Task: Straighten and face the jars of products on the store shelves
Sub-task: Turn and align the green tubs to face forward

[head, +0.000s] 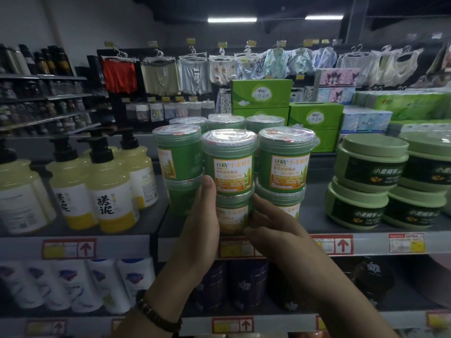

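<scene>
Because the green jars stand two high at the front edge of the shelf (pixel 366 231), the bottom tier has to be handled without upsetting the tier above.

Shelf: flat grey deck, with a price strip along the lip.

Jar block, mid-shelf: straight plastic cylinders in translucent green, with glossy film over clear ridged lids and orange-framed labels. The upper middle jar (pixel 229 162) and upper right jar (pixel 284 159) show their labels forward. The upper left jar (pixel 178 154) is turned sideways; judged not yet faced.

Left hand (pixel 202 215): laid up the left flank of the lower middle jar (pixel 233 213), thumb tip reaching the jar above, fingers hidden behind. Right hand (pixel 271 228): curled on the right flank, thumb low in front. Both hands clamp this one jar from opposite sides, probably to twist it in place under its load.

Bracelet (pixel 158 315): dark beads, on the left wrist.
</scene>
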`<act>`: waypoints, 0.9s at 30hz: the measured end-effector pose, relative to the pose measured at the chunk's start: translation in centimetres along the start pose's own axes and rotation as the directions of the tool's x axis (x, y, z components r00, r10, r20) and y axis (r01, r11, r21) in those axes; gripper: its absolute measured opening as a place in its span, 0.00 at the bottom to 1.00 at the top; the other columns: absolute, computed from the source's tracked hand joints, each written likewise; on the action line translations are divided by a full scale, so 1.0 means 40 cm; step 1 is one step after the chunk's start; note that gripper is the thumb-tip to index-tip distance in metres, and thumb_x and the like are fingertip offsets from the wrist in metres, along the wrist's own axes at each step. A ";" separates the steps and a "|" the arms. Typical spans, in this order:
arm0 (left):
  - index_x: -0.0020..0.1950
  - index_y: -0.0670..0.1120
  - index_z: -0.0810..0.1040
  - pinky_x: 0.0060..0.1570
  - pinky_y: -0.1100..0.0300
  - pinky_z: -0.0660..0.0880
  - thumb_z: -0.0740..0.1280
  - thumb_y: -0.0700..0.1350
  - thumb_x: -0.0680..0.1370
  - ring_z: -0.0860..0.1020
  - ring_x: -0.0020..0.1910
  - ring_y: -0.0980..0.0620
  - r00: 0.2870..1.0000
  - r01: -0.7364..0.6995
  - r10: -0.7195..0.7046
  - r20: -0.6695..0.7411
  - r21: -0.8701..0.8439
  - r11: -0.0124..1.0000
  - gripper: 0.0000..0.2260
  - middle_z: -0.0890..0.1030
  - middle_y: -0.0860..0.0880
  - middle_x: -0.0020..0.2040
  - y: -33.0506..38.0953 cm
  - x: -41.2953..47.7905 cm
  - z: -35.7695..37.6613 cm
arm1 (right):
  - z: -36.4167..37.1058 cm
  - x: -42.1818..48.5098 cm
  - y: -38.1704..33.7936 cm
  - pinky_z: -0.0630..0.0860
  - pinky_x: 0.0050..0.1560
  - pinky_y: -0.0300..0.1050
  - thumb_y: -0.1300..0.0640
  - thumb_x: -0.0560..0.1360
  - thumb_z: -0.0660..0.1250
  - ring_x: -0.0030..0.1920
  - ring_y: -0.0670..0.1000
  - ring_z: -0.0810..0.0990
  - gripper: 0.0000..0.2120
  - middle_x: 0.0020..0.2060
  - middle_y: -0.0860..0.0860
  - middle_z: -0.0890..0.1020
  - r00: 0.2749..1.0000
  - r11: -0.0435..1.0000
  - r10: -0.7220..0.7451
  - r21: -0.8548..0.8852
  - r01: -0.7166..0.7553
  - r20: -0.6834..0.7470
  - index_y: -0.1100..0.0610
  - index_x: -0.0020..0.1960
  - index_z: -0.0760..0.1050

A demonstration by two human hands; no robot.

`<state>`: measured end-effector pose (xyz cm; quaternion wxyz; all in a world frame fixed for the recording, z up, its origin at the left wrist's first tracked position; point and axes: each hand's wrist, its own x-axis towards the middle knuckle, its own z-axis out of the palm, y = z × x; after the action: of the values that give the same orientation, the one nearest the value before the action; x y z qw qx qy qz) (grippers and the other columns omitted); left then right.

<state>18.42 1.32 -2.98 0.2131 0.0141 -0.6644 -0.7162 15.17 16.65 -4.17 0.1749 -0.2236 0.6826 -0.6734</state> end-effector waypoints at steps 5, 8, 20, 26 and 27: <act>0.60 0.67 0.75 0.54 0.71 0.71 0.49 0.66 0.79 0.77 0.56 0.77 1.000 -0.002 0.002 0.010 -0.008 1.000 0.18 0.81 0.75 0.53 0.001 -0.004 0.001 | 0.002 -0.004 -0.004 0.71 0.77 0.56 0.58 0.69 0.70 0.70 0.46 0.80 0.43 0.68 0.44 0.83 1.000 1.000 0.005 -0.005 -0.005 -0.010 0.47 0.83 0.64; 0.59 0.69 0.73 0.49 0.77 0.72 0.48 0.65 0.81 0.77 0.53 0.79 1.000 -0.008 0.008 0.017 -0.009 1.000 0.16 0.80 0.77 0.50 0.003 -0.003 0.009 | 0.001 -0.010 -0.007 0.73 0.75 0.53 0.60 0.70 0.69 0.68 0.45 0.82 0.41 0.66 0.43 0.85 1.000 1.000 0.006 -0.004 -0.006 -0.021 0.46 0.82 0.66; 0.56 0.66 0.75 0.46 0.76 0.75 0.48 0.63 0.83 0.79 0.49 0.78 1.000 0.007 -0.006 -0.005 0.013 1.000 0.16 0.81 0.77 0.45 -0.012 0.003 -0.004 | -0.003 -0.015 -0.013 0.81 0.52 0.32 0.72 0.80 0.64 0.57 0.36 0.85 0.28 0.52 0.35 0.88 1.000 0.998 -0.001 -0.055 0.000 -0.018 0.41 0.68 0.74; 0.59 0.69 0.73 0.55 0.67 0.72 0.64 0.53 0.83 0.76 0.54 0.78 0.994 -0.096 0.102 -0.026 0.161 0.982 0.08 0.79 0.79 0.52 -0.015 0.018 -0.026 | -0.007 -0.016 -0.042 0.81 0.50 0.32 0.70 0.80 0.66 0.56 0.42 0.87 0.35 0.54 0.42 0.89 0.995 0.996 -0.040 -0.089 0.032 -0.089 0.45 0.81 0.67; 0.59 0.69 0.72 0.55 0.68 0.73 0.66 0.52 0.83 0.76 0.54 0.79 0.992 -0.120 0.127 -0.024 0.196 0.973 0.11 0.77 0.81 0.51 -0.015 0.028 -0.029 | -0.006 -0.015 -0.048 0.82 0.51 0.33 0.69 0.80 0.67 0.55 0.42 0.87 0.36 0.53 0.41 0.89 0.995 0.995 -0.038 -0.096 0.029 -0.096 0.44 0.82 0.65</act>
<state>17.59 -0.13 -3.40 0.2669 0.0063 -0.7269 -0.6327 15.67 17.20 -2.27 0.1190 -0.2097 0.7178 -0.6532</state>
